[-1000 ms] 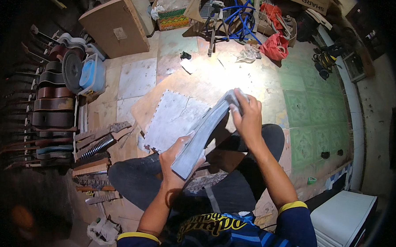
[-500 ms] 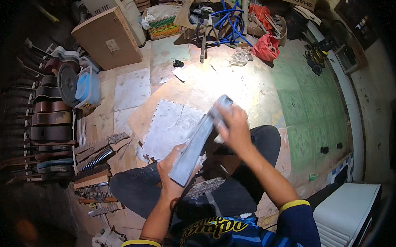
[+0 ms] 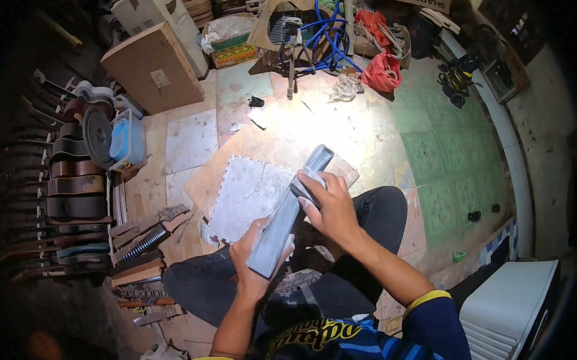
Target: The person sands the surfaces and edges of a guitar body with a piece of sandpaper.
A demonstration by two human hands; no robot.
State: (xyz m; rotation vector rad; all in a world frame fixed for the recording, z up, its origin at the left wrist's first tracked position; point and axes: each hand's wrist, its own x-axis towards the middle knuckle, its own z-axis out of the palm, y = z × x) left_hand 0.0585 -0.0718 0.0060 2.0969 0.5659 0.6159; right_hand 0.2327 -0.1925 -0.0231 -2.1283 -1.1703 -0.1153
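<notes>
A long, narrow grey bar [image 3: 274, 240] slants across my lap, its surface smeared with pale dust; its exact kind does not show. Near its lower, broader end, my left hand [image 3: 249, 254] is closed around it from beneath, thumb along one side. My right hand [image 3: 333, 211] grips a small dark sanding block [image 3: 299, 189] and presses it on the bar's upper half. Beyond the block, the bar's far end juts out above the floor. Both hands carry white dust on the fingers.
A pale foam mat [image 3: 242, 200] lies on a brown board ahead of my crossed legs. To the left are rows of guitar bodies [image 3: 76, 185] and several clamps and tools [image 3: 145, 243]. A cardboard-like panel [image 3: 153, 71], blue hose [image 3: 333, 37] and red bag [image 3: 381, 73] stand farther off.
My right hand has slid the block down the bar, toward me, uncovering the far end. My left hand keeps its hold. The whole view has shifted slightly.
</notes>
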